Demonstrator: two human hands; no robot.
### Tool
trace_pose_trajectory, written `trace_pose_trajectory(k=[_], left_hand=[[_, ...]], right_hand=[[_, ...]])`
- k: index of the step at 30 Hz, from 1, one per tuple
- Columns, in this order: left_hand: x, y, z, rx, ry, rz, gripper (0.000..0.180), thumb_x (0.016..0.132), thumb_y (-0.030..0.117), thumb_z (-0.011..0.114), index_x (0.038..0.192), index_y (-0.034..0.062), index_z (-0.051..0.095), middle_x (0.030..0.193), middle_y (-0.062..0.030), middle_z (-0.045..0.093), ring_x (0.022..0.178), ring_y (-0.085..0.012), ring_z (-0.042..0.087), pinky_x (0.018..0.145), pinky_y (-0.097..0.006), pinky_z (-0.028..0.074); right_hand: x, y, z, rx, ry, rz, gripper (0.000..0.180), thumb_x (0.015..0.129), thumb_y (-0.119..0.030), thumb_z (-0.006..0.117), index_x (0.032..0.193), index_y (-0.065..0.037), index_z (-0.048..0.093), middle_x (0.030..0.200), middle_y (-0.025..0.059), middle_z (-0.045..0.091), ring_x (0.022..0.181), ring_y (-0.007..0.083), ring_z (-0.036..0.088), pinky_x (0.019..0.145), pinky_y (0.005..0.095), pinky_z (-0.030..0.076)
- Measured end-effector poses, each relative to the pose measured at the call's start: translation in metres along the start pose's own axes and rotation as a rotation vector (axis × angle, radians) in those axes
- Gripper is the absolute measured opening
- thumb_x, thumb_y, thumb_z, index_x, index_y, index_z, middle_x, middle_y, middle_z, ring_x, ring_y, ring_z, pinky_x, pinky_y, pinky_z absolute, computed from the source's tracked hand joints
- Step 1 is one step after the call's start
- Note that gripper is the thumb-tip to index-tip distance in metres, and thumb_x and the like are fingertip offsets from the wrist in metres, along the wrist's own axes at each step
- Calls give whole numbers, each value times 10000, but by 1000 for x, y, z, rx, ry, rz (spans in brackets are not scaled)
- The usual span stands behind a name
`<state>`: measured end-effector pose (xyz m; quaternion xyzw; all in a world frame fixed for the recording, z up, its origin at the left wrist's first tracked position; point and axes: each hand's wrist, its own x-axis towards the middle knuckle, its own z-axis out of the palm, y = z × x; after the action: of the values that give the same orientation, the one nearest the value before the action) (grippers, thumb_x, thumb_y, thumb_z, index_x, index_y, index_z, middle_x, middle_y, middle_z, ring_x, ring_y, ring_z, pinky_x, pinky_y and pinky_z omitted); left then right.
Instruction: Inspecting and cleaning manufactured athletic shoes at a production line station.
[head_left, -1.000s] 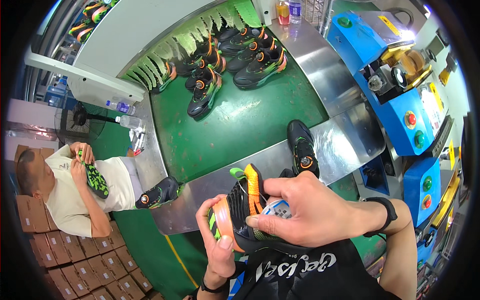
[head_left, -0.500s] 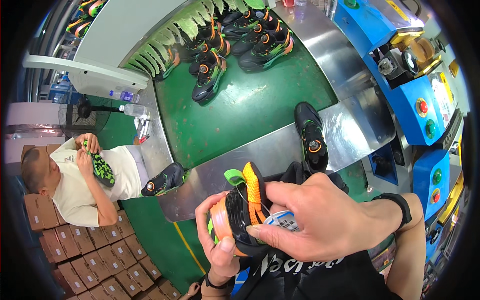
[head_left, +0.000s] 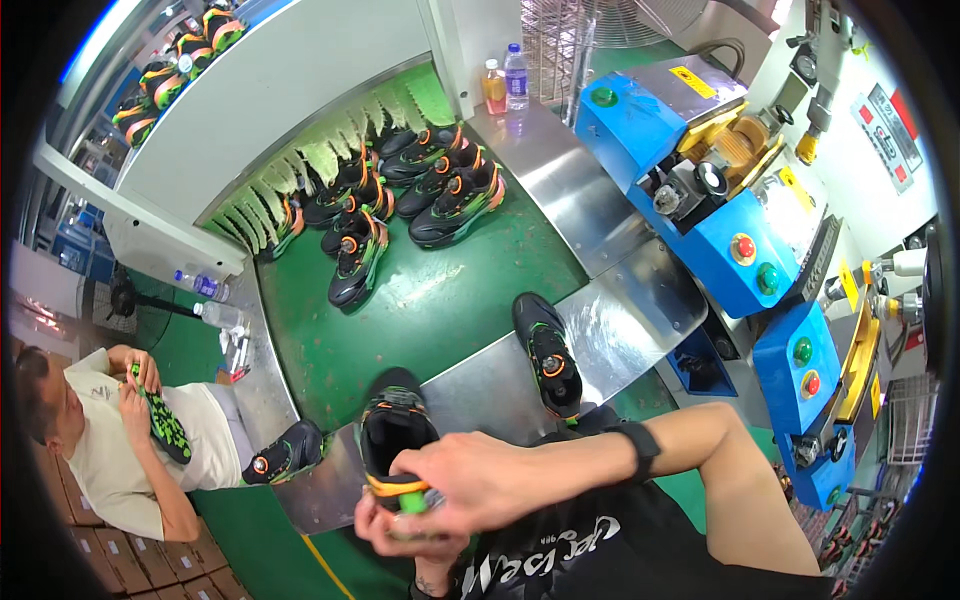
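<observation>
A black shoe [head_left: 392,405] with an orange heel edge and a green heel tab points away from me, its opening facing up. My left hand [head_left: 400,530] is closed round its heel from below. My right hand [head_left: 475,485] grips the heel collar from above, fingertips at the opening's edge; it partly hides the tab and the left fingers. Beyond my right hand, another black shoe [head_left: 547,360] with an orange-ringed dial stands on the metal ledge [head_left: 480,372]. To the left, a similar shoe [head_left: 287,455] lies at the ledge's end.
Several black shoes [head_left: 350,262] sit on the green conveyor belt [head_left: 430,320], before a fringed green curtain [head_left: 310,165]. Blue machines [head_left: 690,225] with red and green buttons stand at right. A co-worker [head_left: 150,430] holds a green-patterned sole at left. Bottles [head_left: 515,78] stand at the back.
My hands have turned the shoe from heel-up to opening-up, toe pointing away. The white round piece by my right fingers is out of sight. The view has swung to the right.
</observation>
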<state>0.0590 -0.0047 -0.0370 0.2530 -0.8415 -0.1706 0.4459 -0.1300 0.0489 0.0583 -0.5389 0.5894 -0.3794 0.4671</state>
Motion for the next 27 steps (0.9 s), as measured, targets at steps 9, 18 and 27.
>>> trace_pose_trajectory(k=[9,18,27], left_hand=[[-116,-57,16,-211,-869,-818,380,808,118,690,1142,-15,568,1074,-176,613,985,-266,625,837,-359,503],[-47,-26,33,-496,-529,-895,138,898,-6,575,1036,-13,580,974,-69,635,913,-123,618,858,-268,488],[-4,10,86,-1135,-609,-1343,528,976,231,550,1409,28,327,1386,-162,455,1269,-238,468,1050,-401,392]], right_hand=[[3,238,131,-659,-222,-52,267,722,-166,693,969,-80,642,833,84,665,895,288,642,708,400,556],[-125,200,42,-675,506,436,616,734,-348,795,1228,-53,575,1448,324,323,1304,451,399,978,529,455],[-110,160,-8,697,564,389,325,856,-208,758,1087,13,699,962,-11,700,852,28,584,773,243,499]])
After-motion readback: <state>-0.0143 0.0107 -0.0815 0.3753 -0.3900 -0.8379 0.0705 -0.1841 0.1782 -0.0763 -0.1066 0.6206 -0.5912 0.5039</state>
